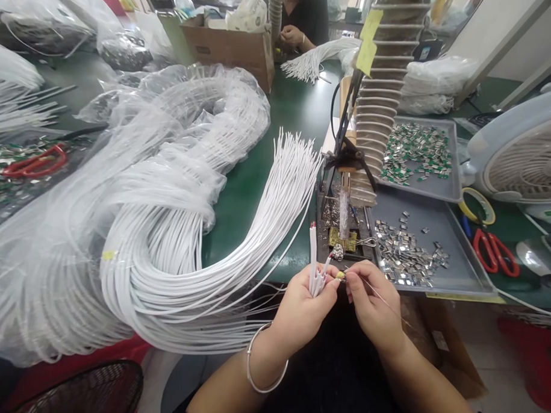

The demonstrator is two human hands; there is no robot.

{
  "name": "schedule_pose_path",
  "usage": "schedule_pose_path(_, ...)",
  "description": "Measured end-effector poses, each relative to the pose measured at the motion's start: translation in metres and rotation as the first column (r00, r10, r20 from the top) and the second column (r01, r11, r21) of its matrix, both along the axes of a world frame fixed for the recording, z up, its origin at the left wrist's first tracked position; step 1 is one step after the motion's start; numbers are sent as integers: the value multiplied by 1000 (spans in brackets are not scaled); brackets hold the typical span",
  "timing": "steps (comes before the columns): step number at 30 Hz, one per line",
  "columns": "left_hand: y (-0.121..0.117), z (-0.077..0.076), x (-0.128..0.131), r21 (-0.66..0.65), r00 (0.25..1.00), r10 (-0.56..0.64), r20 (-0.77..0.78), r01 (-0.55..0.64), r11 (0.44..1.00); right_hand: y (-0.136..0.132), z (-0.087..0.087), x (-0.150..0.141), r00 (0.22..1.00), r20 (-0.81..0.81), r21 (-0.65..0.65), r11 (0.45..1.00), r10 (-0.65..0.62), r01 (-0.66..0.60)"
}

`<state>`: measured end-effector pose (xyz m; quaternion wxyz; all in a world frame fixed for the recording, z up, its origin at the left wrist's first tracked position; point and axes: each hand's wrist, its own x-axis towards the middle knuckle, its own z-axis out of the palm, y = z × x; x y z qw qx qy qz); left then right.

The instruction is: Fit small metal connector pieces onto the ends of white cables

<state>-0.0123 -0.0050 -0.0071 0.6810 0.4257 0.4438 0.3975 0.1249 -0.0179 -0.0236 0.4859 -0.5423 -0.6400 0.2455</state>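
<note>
My left hand (pixel 304 307) is closed around a few white cables (pixel 317 262), whose cut ends stick up above the fist with reddish wire tips. Its thumb and forefinger meet at a tiny yellowish and metal piece (pixel 340 275), partly covered by fingertips. Right beside it, my right hand (pixel 372 303) is pinched on a thin solder wire (pixel 383 299) that trails over the fingers to the lower right. Just beyond the hands, a soldering iron (pixel 344 212) hangs tip down in a stand, above a yellow sponge (pixel 342 238) and a ball of metal wool (pixel 338 252).
A large bundle of white cables (pixel 178 275), partly bagged, fills the left. Grey trays hold metal connectors (pixel 409 250) and green-backed ones (pixel 417 151). At right are red scissors (pixel 495 253), tape (pixel 477 206) and a fan (pixel 526 149). A ribbed duct (pixel 383 102) hangs overhead; a co-worker (pixel 304 21) sits opposite.
</note>
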Motion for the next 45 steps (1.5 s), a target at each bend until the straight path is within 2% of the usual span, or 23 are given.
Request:
schedule_pose_path(7,0,-3,0,-46,999,49,12,-49,998,-3,-9,5,998,65,238,971,-21,5)
schedule_pose_path(13,1,-6,-1,-74,996,74,45,-70,995,-4,-18,1,993,-115,329,943,-8,46)
schedule_pose_path(16,3,-5,0,-80,996,77,45,-74,994,-2,-18,1,989,-149,354,933,-16,69)
schedule_pose_path(21,7,1,3,-83,993,92,77,-85,993,3,-13,4,999,-27,422,906,-33,41)
schedule_pose_path(26,10,9,4,-80,990,100,101,-92,993,5,-7,5,993,80,448,893,-82,38)
schedule_pose_path(33,13,16,5,-81,987,120,104,-111,990,7,-2,3,986,108,452,890,-125,63)
schedule_pose_path(45,16,19,6,-60,986,141,92,-136,989,9,6,-1,973,167,479,876,-160,62)
